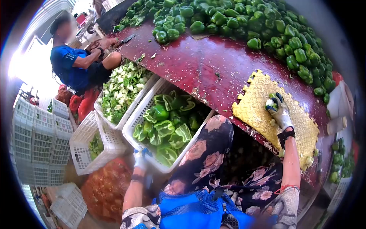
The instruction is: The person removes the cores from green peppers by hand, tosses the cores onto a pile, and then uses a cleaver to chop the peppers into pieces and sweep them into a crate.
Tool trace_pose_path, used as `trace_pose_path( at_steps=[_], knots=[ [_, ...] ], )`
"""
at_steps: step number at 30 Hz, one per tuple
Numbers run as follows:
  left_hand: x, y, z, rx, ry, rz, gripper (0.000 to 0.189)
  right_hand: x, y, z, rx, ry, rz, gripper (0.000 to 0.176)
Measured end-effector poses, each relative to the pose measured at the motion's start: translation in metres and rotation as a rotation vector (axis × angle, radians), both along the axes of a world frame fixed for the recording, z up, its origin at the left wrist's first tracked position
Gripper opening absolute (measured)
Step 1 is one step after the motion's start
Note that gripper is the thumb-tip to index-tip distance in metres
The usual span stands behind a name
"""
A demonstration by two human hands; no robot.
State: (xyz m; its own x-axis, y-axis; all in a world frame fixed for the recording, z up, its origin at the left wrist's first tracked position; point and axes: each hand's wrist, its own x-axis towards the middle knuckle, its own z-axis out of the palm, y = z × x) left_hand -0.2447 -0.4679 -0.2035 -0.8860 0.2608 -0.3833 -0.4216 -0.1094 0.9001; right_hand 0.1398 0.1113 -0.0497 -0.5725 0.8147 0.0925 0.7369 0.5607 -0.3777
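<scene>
My right hand [280, 110], in a white and dark glove, rests over the yellow foam mat [259, 91] with its fingers wrapped round a small green and white pepper piece [270, 104]. By the near left rim of the white crate [175, 164] is my left hand [142, 157], also gloved; its fingers are blurred, and whether they hold anything cannot be made out. Cut and hollowed green peppers [164, 128] lie inside that crate. Pale seeds and scraps are scattered on the red table [206, 65] beside the mat.
Whole green peppers [293, 45] are heaped along the table's far side. A co-worker [74, 61] sits at the left, hands near a knife [129, 38]. A crate of pepper cores [124, 87], an almost upright crate [85, 152], stacked crates [38, 133] and a red sack [108, 191] stand left.
</scene>
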Motion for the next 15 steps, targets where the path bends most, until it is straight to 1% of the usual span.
trace_pose_path(
  at_steps=[2, 4, 7, 8, 10, 11, 12, 13, 14, 15],
  knots=[
    [0.014, -0.007, 0.002, 0.003, -0.023, -0.021, 0.039, 0.000, 0.000, 0.001, -0.022, 0.005, -0.011, 0.063],
    [0.033, -0.013, 0.010, 0.007, -0.051, 0.009, 0.039, -0.001, 0.002, -0.004, 0.016, -0.019, -0.012, 0.063],
    [0.049, -0.027, 0.023, 0.021, -0.044, 0.059, 0.037, -0.002, 0.005, -0.009, -0.005, -0.032, -0.005, 0.059],
    [0.047, -0.033, 0.025, 0.004, -0.044, 0.071, 0.033, -0.002, 0.007, -0.011, -0.020, -0.030, -0.010, 0.058],
    [0.030, -0.063, -0.001, -0.064, 0.010, 0.081, 0.029, -0.001, 0.008, -0.013, -0.010, -0.043, 0.007, 0.056],
    [0.024, -0.073, -0.004, -0.039, -0.016, 0.109, 0.028, 0.000, 0.008, -0.015, 0.002, -0.029, 0.018, 0.055],
    [0.022, -0.073, 0.007, -0.044, -0.030, 0.109, 0.028, 0.000, 0.010, -0.013, 0.015, -0.013, 0.032, 0.055],
    [0.019, -0.076, 0.006, -0.053, -0.004, 0.098, 0.028, -0.002, 0.006, -0.008, -0.021, -0.014, 0.017, 0.054],
    [0.013, -0.082, 0.008, -0.064, 0.025, 0.089, 0.029, -0.003, 0.003, -0.006, 0.004, -0.035, 0.011, 0.054],
    [0.002, -0.086, 0.015, -0.071, 0.012, 0.010, 0.046, -0.003, 0.005, -0.009, 0.030, -0.045, 0.019, 0.054]
  ],
)
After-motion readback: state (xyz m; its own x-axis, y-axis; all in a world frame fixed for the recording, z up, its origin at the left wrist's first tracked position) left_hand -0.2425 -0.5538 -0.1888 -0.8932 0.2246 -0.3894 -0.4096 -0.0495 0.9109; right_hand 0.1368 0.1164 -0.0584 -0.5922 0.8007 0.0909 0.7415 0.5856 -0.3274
